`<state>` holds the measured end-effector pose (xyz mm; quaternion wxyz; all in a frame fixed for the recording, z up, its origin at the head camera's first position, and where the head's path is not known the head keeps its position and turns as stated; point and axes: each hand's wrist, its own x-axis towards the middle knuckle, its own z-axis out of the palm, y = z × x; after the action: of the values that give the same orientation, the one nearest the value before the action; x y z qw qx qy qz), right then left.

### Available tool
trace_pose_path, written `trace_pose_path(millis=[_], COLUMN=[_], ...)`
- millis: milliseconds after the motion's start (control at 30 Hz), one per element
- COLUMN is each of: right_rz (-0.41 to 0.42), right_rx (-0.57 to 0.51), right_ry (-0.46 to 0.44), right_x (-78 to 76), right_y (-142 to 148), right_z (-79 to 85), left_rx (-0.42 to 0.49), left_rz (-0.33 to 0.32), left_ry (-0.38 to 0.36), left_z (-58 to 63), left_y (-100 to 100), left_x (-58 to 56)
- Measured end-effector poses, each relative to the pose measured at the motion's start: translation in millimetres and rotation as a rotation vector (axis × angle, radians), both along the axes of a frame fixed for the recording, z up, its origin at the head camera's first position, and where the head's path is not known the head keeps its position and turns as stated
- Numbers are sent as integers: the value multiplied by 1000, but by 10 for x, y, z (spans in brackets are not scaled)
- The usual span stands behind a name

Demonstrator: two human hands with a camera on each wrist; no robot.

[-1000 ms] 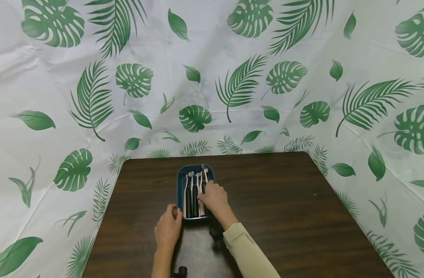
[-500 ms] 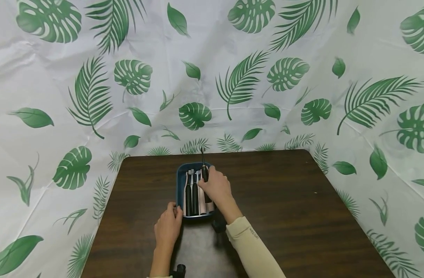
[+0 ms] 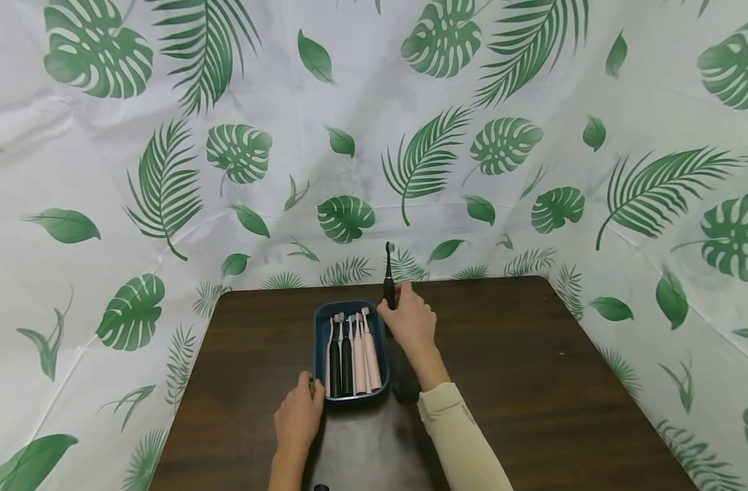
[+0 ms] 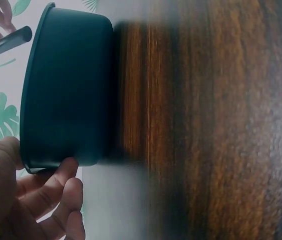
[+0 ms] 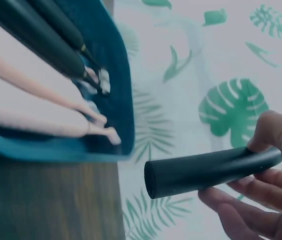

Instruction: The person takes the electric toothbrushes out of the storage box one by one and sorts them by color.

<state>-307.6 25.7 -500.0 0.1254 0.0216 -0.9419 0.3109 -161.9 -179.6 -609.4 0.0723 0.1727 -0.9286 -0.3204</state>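
Note:
A dark blue tray (image 3: 344, 306) holds black toothbrushes (image 3: 347, 365) and pink toothbrushes (image 3: 371, 358), lying side by side with their heads toward the back. My left hand (image 3: 298, 412) grips its near left corner; in the left wrist view the thumb is at the rim and the fingertips (image 4: 70, 165) are against the outer wall. Up off the table, to the right of the tray, my right hand (image 3: 413, 320) holds a black electric toothbrush (image 3: 389, 290) upright, head up. In the right wrist view, thumb and fingers pinch its handle (image 5: 195, 172), whose flat base shows.
The tray stands on a dark brown wooden table (image 3: 502, 382) toward its back edge. Behind and beside the table hangs a white sheet (image 3: 361, 170) with green leaf prints.
My right hand has lifted the black toothbrush out of the tray and carried it to the right, past the tray's side. My left hand has stayed at the tray corner.

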Motion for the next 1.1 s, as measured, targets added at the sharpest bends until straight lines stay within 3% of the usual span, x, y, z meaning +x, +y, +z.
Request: trace_pose_path(millis=[267, 567, 833, 1100], right_rz=[31, 31, 107, 83], right_rx=[-76, -175, -269, -382], right_ry=[36, -40, -105, -75], right_x=[-191, -521, -639, -716], right_y=[137, 308, 383, 382], right_z=[-81, -371, -666, -898], left_rx=[14, 74, 159, 188], left_rz=[16, 20, 29, 47], left_ry=[-44, -58, -25, 15], left_z=[1, -23, -56, -65], left_y=[-53, -39, -29, -49], left_x=[47, 0, 0, -25])
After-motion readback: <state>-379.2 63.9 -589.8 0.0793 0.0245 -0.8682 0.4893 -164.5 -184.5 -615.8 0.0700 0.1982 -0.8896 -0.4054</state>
